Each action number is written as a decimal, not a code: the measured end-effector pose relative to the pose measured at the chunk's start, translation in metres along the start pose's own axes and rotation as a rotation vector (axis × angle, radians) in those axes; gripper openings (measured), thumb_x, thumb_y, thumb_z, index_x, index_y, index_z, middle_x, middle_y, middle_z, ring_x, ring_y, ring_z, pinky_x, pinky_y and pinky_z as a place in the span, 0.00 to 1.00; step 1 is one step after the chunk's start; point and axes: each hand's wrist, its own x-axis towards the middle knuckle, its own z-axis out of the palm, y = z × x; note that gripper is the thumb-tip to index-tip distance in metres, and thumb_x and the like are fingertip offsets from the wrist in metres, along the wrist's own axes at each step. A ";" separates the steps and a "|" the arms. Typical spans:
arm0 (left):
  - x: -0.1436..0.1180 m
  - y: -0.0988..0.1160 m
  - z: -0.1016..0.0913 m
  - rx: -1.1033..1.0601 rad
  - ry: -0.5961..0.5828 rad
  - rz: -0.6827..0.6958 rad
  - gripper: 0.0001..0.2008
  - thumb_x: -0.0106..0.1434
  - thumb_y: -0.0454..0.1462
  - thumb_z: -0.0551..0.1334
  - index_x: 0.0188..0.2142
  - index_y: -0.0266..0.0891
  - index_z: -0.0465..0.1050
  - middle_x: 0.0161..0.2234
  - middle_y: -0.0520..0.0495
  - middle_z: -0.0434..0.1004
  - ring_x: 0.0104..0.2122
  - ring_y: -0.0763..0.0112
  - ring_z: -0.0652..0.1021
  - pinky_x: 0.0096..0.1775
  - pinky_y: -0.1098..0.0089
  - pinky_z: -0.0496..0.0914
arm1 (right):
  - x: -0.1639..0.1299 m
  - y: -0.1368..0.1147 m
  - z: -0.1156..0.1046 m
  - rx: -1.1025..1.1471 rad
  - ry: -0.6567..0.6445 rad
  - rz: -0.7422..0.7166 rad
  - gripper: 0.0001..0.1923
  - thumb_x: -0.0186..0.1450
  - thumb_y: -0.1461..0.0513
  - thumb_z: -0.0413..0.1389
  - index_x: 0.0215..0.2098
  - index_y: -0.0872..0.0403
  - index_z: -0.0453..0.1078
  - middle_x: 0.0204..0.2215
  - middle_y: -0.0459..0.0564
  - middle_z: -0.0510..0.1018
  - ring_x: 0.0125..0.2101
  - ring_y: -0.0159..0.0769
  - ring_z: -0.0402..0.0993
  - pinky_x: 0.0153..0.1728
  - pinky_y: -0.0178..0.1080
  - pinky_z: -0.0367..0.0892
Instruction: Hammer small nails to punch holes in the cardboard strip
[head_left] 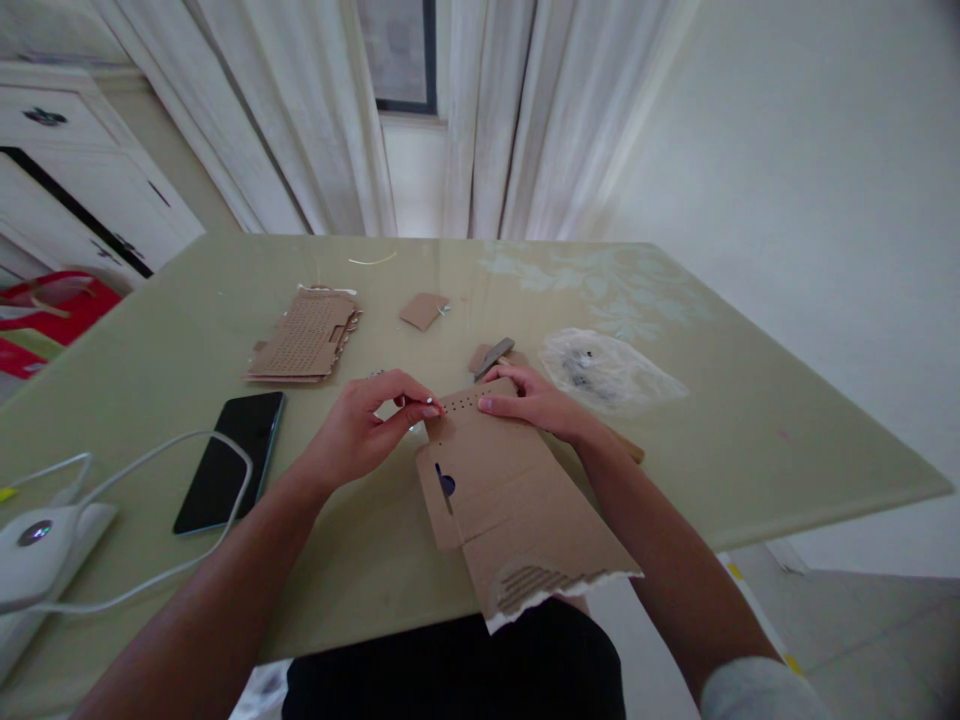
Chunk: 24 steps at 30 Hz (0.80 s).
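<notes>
A flattened brown cardboard piece (510,500) lies on the pale green table (750,430), its torn near end hanging over the front edge. A row of small punched holes runs along its far edge. My left hand (367,425) pinches a small thin pale object between thumb and fingertips at the cardboard's far left corner; what it is I cannot tell. My right hand (532,400) rests flat on the far edge, pressing the cardboard down.
A stack of perforated cardboard pieces (304,340) lies far left, a small cardboard scrap (424,310) beyond. A grey tool (493,357) lies behind my right hand, a crumpled plastic bag (604,370) to the right. A black phone (231,458), white cable (150,470) and white device (37,550) sit left.
</notes>
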 end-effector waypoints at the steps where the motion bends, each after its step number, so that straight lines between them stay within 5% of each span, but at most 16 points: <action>1: 0.000 0.000 0.001 0.004 0.003 0.014 0.05 0.72 0.36 0.69 0.37 0.40 0.83 0.33 0.48 0.86 0.32 0.70 0.82 0.33 0.73 0.72 | 0.000 0.000 0.000 -0.010 0.003 -0.005 0.29 0.60 0.38 0.70 0.43 0.51 0.74 0.32 0.45 0.74 0.30 0.36 0.72 0.28 0.36 0.64; 9: 0.002 -0.001 0.004 0.024 0.014 0.066 0.06 0.72 0.36 0.69 0.36 0.40 0.82 0.32 0.50 0.85 0.31 0.71 0.81 0.34 0.73 0.71 | 0.002 0.006 -0.002 -0.079 0.085 -0.092 0.29 0.62 0.37 0.67 0.43 0.50 0.75 0.31 0.45 0.73 0.29 0.36 0.69 0.27 0.37 0.61; 13: 0.002 -0.003 0.005 0.002 0.004 0.052 0.05 0.72 0.36 0.69 0.37 0.41 0.82 0.33 0.50 0.85 0.33 0.71 0.82 0.35 0.73 0.72 | 0.010 0.016 -0.013 -0.198 0.423 -0.205 0.27 0.75 0.38 0.50 0.42 0.52 0.74 0.32 0.48 0.76 0.31 0.39 0.71 0.32 0.40 0.65; 16: 0.003 -0.003 0.005 -0.008 -0.008 0.060 0.05 0.72 0.36 0.69 0.37 0.41 0.82 0.33 0.50 0.85 0.33 0.70 0.81 0.37 0.72 0.72 | 0.012 0.027 -0.021 -0.657 0.609 -0.082 0.17 0.73 0.48 0.60 0.46 0.53 0.74 0.42 0.55 0.81 0.41 0.45 0.76 0.43 0.44 0.69; 19: 0.003 -0.003 0.006 -0.020 -0.010 0.065 0.06 0.73 0.38 0.68 0.37 0.41 0.82 0.33 0.49 0.85 0.33 0.69 0.81 0.36 0.71 0.71 | 0.012 0.032 -0.019 -0.938 0.554 0.058 0.10 0.73 0.57 0.62 0.48 0.54 0.75 0.49 0.61 0.80 0.49 0.52 0.76 0.49 0.47 0.69; 24: 0.003 -0.007 0.011 -0.039 0.002 0.045 0.08 0.72 0.41 0.69 0.37 0.41 0.82 0.32 0.48 0.84 0.32 0.68 0.80 0.35 0.70 0.70 | 0.012 0.025 -0.006 -0.994 0.536 0.160 0.10 0.76 0.62 0.56 0.52 0.58 0.73 0.52 0.70 0.77 0.49 0.60 0.78 0.45 0.50 0.69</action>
